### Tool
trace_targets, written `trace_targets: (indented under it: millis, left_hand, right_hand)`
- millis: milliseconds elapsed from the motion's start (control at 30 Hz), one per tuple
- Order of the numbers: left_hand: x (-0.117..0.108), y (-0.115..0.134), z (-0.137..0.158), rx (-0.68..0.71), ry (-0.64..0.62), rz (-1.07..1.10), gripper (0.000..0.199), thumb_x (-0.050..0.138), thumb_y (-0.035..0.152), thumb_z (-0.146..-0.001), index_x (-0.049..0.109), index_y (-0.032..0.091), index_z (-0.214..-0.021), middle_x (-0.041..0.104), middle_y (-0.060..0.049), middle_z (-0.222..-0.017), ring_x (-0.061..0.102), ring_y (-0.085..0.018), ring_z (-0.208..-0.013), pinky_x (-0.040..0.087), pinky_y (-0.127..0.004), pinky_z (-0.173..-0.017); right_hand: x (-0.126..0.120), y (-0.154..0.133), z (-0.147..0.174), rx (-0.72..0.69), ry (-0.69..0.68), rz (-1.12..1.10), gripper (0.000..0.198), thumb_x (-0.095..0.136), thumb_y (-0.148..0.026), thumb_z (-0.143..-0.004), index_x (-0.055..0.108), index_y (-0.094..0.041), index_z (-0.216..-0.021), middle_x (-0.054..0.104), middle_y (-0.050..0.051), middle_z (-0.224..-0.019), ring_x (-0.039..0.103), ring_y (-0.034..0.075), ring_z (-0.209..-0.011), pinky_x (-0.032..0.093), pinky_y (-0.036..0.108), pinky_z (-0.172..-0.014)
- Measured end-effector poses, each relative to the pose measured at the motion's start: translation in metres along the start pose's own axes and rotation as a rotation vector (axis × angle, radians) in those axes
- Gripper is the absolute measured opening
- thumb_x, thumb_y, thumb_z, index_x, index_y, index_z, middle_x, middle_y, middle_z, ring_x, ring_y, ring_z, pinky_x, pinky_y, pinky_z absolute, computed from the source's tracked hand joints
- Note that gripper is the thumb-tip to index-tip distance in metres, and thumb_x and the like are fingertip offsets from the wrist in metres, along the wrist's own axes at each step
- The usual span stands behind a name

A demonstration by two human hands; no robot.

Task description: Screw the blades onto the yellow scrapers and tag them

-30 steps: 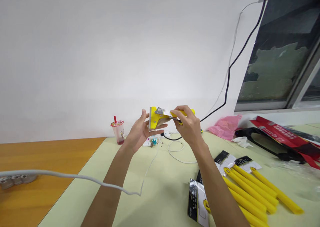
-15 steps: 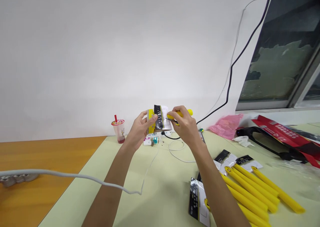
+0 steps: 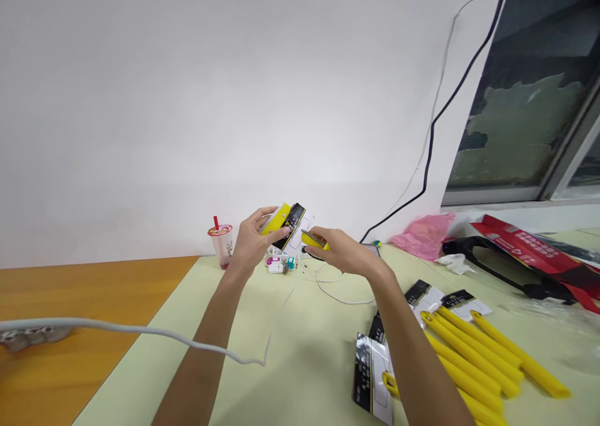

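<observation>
My left hand [image 3: 252, 237] is closed around a yellow scraper head [image 3: 275, 218] with a small screw showing. Under its thumb is a black-and-white printed card [image 3: 292, 227], tilted and against the scraper head. To the right, my right hand [image 3: 340, 248] grips a small yellow tool [image 3: 314, 241] with a dark metal strip; its kind is not clear. The tool's tip is close to the lower right part of the card, and whether they touch I cannot tell. Both hands are raised over the far part of the table.
Several long yellow handles [image 3: 478, 351] and printed cards [image 3: 372, 376] lie at the right on the pale green table [image 3: 281, 363]. A drink cup [image 3: 221, 245] stands by the wall. A white cable [image 3: 140, 331] crosses in front of my left forearm. A pink bag [image 3: 422, 237] lies at the back.
The scraper head and card have tilted clockwise in my left hand. My right hand has turned over and lowered slightly, and the yellow tool now points differently.
</observation>
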State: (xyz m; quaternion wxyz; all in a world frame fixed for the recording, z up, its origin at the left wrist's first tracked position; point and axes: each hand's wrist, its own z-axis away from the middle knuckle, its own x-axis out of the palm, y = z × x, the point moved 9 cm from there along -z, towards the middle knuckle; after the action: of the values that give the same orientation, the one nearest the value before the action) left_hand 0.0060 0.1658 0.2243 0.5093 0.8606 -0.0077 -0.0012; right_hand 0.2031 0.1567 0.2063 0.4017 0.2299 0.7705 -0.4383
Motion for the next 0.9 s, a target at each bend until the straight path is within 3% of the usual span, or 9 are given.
trace_targets:
  millis: [100,200,400,533,667,800,900]
  left_hand:
    - [-0.005,0.004,-0.001,-0.001,-0.048,-0.027,0.069,0.104,0.040,-0.064,0.080,0.021,-0.125,0.082,-0.013,-0.130,0.077,-0.037,-0.121,0.064,-0.048,-0.101]
    - [-0.004,0.010,0.002,0.010,-0.116,-0.017,0.065,0.105,0.040,-0.066,0.082,0.022,-0.123,0.082,-0.013,-0.129,0.078,-0.036,-0.117,0.066,-0.045,-0.096]
    - [-0.009,0.014,0.003,0.055,-0.075,0.132,0.063,0.107,0.037,-0.065,0.080,0.020,-0.119,0.083,-0.013,-0.122,0.080,-0.029,-0.102,0.066,-0.037,-0.084]
    - [-0.007,0.004,-0.001,0.058,0.001,0.356,0.060,0.105,0.037,-0.072,0.075,0.020,-0.121,0.084,-0.011,-0.116,0.081,-0.025,-0.102,0.064,-0.033,-0.084]
    - [0.008,-0.011,-0.004,0.030,0.049,0.515,0.048,0.099,0.044,-0.081,0.072,0.020,-0.113,0.082,-0.012,-0.125,0.077,-0.028,-0.123,0.062,-0.038,-0.103]
    - [0.033,-0.031,0.000,-0.152,0.018,0.631,0.043,0.087,0.055,-0.093,0.074,0.019,-0.113,0.078,-0.015,-0.134,0.073,-0.032,-0.133,0.060,-0.046,-0.114]
    - [0.053,-0.039,0.008,-0.327,-0.064,0.777,0.050,0.070,0.060,-0.104,0.073,0.015,-0.125,0.073,-0.022,-0.143,0.069,-0.036,-0.140,0.059,-0.051,-0.118]
  right_hand:
    - [0.008,0.001,0.006,0.017,-0.164,-0.164,0.030,0.063,-0.052,-0.102,0.064,-0.023,-0.108,0.075,0.006,-0.109,0.059,0.015,-0.069,0.044,0.026,-0.047]
    - [0.010,-0.001,0.011,0.007,-0.265,-0.244,0.033,0.069,-0.055,-0.098,0.064,-0.023,-0.105,0.080,0.006,-0.107,0.061,0.014,-0.067,0.044,0.024,-0.040]
    - [0.003,-0.016,0.020,-0.046,-0.286,-0.386,0.045,0.078,-0.059,-0.093,0.066,-0.024,-0.119,0.084,0.003,-0.098,0.062,0.012,-0.057,0.038,0.021,-0.034]
    - [-0.010,-0.025,0.020,-0.105,-0.159,-0.466,0.053,0.082,-0.060,-0.090,0.066,-0.025,-0.127,0.082,0.004,-0.099,0.073,0.017,-0.067,0.040,0.021,-0.036]
    - [-0.020,-0.020,0.013,-0.154,0.029,-0.426,0.055,0.082,-0.055,-0.092,0.067,-0.026,-0.137,0.080,0.004,-0.103,0.076,0.019,-0.070,0.049,0.024,-0.045]
    - [-0.034,-0.020,0.009,-0.282,0.355,-0.166,0.046,0.078,-0.041,-0.099,0.069,-0.030,-0.142,0.080,0.005,-0.116,0.074,0.019,-0.081,0.060,0.033,-0.076]
    - [-0.035,-0.023,0.009,-0.332,0.490,0.079,0.046,0.071,-0.032,-0.104,0.067,-0.032,-0.150,0.080,0.006,-0.117,0.073,0.021,-0.087,0.057,0.034,-0.079]
